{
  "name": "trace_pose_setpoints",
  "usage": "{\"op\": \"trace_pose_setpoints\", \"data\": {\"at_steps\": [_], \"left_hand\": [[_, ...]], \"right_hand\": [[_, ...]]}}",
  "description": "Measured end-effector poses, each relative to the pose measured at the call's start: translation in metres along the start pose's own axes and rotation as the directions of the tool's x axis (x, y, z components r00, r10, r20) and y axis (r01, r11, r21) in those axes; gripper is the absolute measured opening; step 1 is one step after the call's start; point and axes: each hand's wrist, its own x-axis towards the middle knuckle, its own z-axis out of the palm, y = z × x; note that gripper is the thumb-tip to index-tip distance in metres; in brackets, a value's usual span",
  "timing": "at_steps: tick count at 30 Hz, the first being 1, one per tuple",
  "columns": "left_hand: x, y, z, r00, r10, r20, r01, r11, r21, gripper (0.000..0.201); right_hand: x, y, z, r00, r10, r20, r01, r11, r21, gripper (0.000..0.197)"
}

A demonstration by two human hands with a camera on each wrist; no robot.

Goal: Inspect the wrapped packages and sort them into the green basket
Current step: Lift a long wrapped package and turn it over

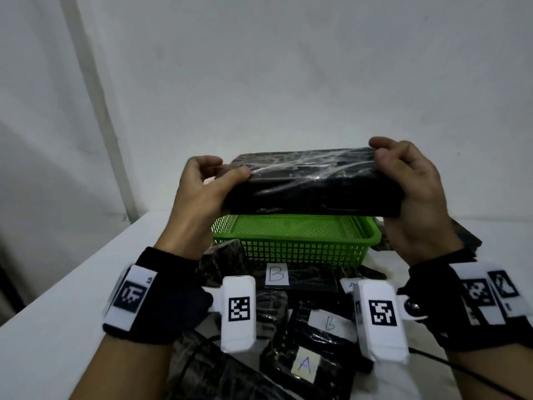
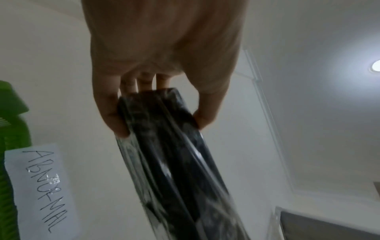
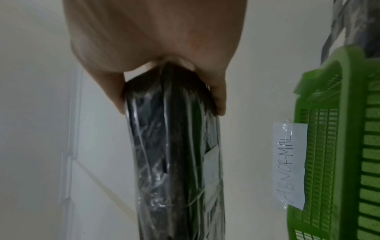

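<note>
Left hand (image 1: 199, 192) grips the left end of a black wrapped package (image 1: 311, 186); thumb lies on the near upper edge, and the fingers (image 1: 206, 162) curl over the far side. In the left wrist view, thumb and fingers pinch the package end between them, the clear film creased under the grip. The package is held roughly level in the air, long axis left to right, above the green basket (image 1: 291, 241), which stands on the white surface (image 1: 57, 327) with nothing visible inside it. A paper slip reading "ABNORMAL" (image 3: 290, 164) lies on the surface just beside the basket's far wall. Near the basket, between the two forearms, a pile of further wrapped packages (image 1: 305, 342) lies on the surface, some carrying paper labels: "B" (image 1: 277, 274), a second "B" (image 1: 330, 323), "A" (image 1: 305, 364). Right hand (image 1: 415, 197) grips the package's right end; fingers wrap over the top far corner, palm against the end face. The right wrist view shows a white label under the film on one face of the held package; its writing is not legible. More dark packages lie right of the basket.
</note>
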Motion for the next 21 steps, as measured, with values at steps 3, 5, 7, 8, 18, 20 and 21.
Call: {"op": "trace_pose_setpoints", "data": {"at_steps": [3,5,7,8,18,20,21], "left_hand": [[-0.004,0.004,-0.005,0.956,-0.152,0.249,0.163,0.986,-0.023,0.045],[-0.008,0.009,-0.006,0.893,-0.227,0.389,0.278,0.957,-0.079,0.031],[-0.007,0.009,-0.008,0.889,-0.221,0.4,0.295,0.946,-0.133,0.022],[-0.005,0.007,-0.008,0.912,-0.184,0.368,0.254,0.955,-0.152,0.029],[-0.002,-0.016,-0.004,0.949,0.087,0.302,-0.129,0.984,0.121,0.077],[-0.001,-0.018,-0.002,0.952,0.134,0.274,-0.173,0.977,0.123,0.077],[-0.002,-0.016,0.0,0.95,0.148,0.274,-0.186,0.976,0.116,0.077]], "right_hand": [[-0.002,0.001,-0.006,0.99,-0.132,0.038,0.131,0.991,0.028,0.016],[-0.004,-0.004,-0.005,0.983,-0.151,0.102,0.143,0.987,0.077,0.028],[-0.003,-0.008,-0.003,0.99,-0.053,0.128,0.053,0.999,0.008,0.056],[-0.003,-0.011,-0.003,0.994,0.062,0.094,-0.055,0.996,-0.076,0.064],[0.0,-0.003,-0.007,0.919,0.374,-0.127,-0.395,0.852,-0.344,0.054],[0.001,-0.004,-0.01,0.923,0.366,-0.116,-0.383,0.859,-0.339,0.056],[0.001,-0.006,-0.011,0.927,0.362,-0.104,-0.375,0.862,-0.341,0.059]]}}
